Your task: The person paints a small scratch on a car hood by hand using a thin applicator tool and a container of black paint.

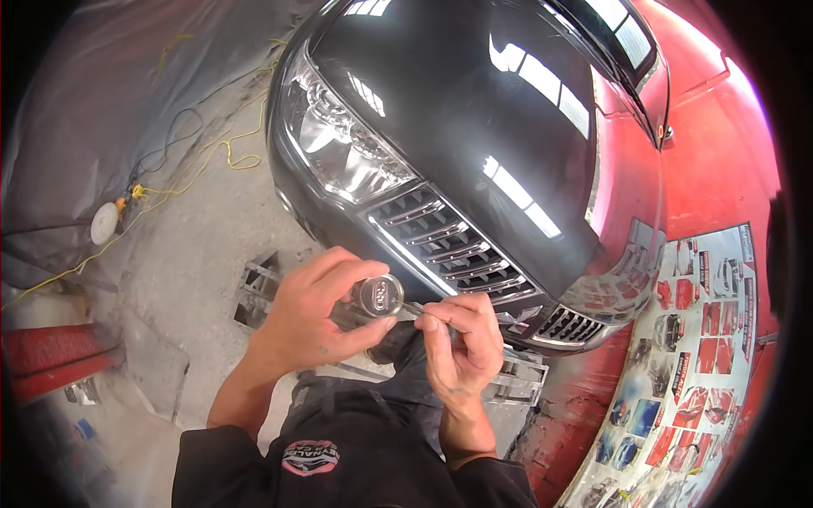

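My left hand holds a small round container by its rim, between thumb and fingers. Its flat circular face is turned up toward me, with a raised mark in the middle; it looks clear or metallic. Beside it, my right hand pinches a thin, narrow piece that reaches to the container's right side. Whether that piece is a tool or part of the container, I cannot tell. Both hands are in front of my body, just short of a dark car's grille.
The glossy dark car, with its headlight, fills the far middle. A yellow cord and a white disc-shaped thing lie at left. A red metal piece is at lower left. A poster hangs on the red wall.
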Motion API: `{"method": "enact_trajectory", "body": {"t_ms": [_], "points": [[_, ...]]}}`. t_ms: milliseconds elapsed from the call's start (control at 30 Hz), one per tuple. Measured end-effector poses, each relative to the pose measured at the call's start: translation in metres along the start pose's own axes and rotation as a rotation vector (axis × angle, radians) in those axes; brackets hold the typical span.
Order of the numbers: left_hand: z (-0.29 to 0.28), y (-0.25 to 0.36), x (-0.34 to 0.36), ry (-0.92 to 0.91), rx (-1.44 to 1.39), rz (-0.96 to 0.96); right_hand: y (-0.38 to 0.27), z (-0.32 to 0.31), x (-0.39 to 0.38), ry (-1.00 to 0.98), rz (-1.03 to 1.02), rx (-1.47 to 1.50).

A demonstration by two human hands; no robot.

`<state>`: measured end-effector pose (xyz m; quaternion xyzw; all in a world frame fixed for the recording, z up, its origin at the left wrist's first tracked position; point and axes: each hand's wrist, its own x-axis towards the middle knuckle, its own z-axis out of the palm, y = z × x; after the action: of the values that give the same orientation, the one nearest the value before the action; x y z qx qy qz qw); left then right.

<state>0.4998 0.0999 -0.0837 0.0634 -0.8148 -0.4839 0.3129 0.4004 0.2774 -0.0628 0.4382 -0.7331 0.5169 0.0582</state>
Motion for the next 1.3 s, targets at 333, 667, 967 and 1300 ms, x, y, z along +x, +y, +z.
{"method": "enact_trajectory", "body": {"t_ms": [333,667,967,1300], "points": [[0.001,-0.027,0.014,-0.031,-0.005,-0.059,0.024,0.008,0.006,-0.026,-0.006,0.052],[0.018,-0.087,0.009,0.015,-0.031,-0.105,0.084,-0.039,0.046,0.044,0.309,0.184],[0.049,-0.128,-0.021,0.023,0.023,-0.145,0.204,-0.11,0.177,0.404,0.413,0.433],[0.058,-0.124,-0.014,-0.127,0.095,-0.226,0.276,-0.129,0.291,0.417,0.395,0.406]]}}
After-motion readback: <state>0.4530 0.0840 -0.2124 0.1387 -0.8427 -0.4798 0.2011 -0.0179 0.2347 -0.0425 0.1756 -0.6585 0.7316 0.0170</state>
